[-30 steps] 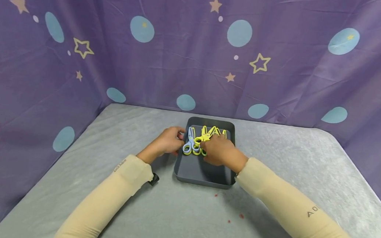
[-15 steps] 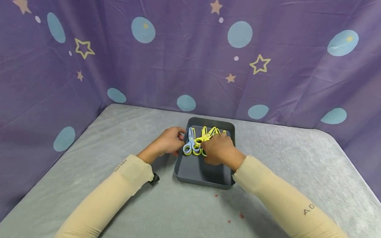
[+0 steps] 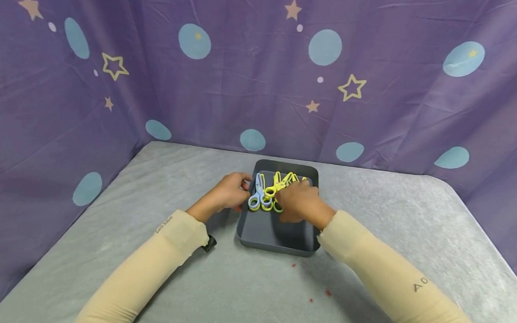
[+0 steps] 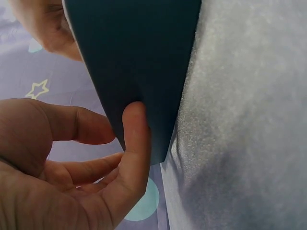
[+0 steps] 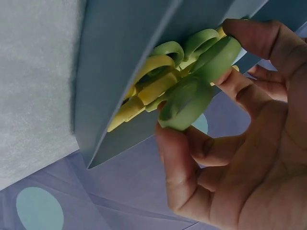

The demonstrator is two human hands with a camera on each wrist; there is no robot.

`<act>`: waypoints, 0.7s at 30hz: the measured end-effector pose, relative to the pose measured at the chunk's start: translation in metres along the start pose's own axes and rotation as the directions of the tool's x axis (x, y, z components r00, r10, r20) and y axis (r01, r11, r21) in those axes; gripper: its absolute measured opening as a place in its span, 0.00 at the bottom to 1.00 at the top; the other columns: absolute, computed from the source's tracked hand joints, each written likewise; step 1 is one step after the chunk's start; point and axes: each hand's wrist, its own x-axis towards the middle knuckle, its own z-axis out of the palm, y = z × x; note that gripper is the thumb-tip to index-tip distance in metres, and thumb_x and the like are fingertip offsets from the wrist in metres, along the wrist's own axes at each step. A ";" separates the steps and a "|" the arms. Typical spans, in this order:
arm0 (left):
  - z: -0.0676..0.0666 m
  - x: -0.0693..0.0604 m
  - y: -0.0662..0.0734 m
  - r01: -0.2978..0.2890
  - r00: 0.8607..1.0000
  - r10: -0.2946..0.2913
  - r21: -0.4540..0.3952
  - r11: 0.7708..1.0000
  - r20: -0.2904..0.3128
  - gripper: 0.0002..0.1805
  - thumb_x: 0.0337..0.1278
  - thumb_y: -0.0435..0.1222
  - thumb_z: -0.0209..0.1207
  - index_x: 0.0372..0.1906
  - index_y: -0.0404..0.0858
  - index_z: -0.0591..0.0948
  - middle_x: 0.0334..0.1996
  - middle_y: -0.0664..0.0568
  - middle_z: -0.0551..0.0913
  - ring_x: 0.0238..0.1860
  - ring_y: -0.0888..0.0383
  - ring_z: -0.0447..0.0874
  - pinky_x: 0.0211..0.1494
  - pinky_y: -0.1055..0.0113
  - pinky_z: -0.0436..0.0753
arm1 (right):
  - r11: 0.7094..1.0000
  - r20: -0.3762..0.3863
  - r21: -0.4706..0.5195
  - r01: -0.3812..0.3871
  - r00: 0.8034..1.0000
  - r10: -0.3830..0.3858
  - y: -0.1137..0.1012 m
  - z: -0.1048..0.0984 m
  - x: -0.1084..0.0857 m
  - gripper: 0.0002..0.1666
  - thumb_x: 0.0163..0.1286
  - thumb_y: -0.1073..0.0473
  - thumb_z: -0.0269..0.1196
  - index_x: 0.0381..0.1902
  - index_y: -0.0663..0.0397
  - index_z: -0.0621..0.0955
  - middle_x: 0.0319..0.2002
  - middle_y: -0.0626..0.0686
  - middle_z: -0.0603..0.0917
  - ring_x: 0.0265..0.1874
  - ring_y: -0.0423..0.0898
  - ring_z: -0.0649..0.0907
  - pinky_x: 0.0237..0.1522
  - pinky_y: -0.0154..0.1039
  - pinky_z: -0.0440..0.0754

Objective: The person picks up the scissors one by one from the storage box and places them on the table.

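Observation:
A dark grey tray holds several pairs of scissors. At its left wall, my left hand holds the edge with bent fingers; in the left wrist view one fingertip presses the outer face. My right hand is inside the tray and pinches the handle loops of a pair of green scissors between thumb and fingers. Their blades are hidden. Left of that hand lie blue scissors and yellow scissors. Further green loops and yellow loops sit close behind the held pair.
The tray stands on a grey cloth-covered table. A purple patterned curtain rises behind the table and along its sides. Small red marks spot the cloth in front of the tray.
My right hand has shifted slightly to the right, and more of a green loop beside it shows. The left hand and the tray have stayed in place.

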 end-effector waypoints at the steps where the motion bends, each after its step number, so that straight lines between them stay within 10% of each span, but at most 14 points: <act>1: 0.000 0.000 0.000 -0.001 1.000 0.001 -0.001 1.000 -0.001 0.31 0.63 0.25 0.52 0.73 0.30 0.68 0.48 0.43 0.73 0.26 0.57 0.74 0.33 0.52 0.90 | 1.000 -0.004 0.004 -0.003 1.000 0.003 0.001 0.000 0.000 0.17 0.64 0.45 0.68 0.49 0.40 0.83 0.51 0.63 0.80 0.49 0.64 0.75 0.42 0.62 0.83; 21: 0.000 0.000 0.000 0.003 1.000 -0.003 -0.006 1.000 -0.001 0.32 0.63 0.25 0.52 0.73 0.31 0.68 0.50 0.41 0.74 0.28 0.55 0.76 0.31 0.54 0.90 | 0.991 -0.147 0.130 -0.026 0.988 0.045 0.023 0.001 -0.017 0.19 0.62 0.43 0.74 0.45 0.42 0.82 0.43 0.58 0.75 0.46 0.62 0.71 0.42 0.60 0.79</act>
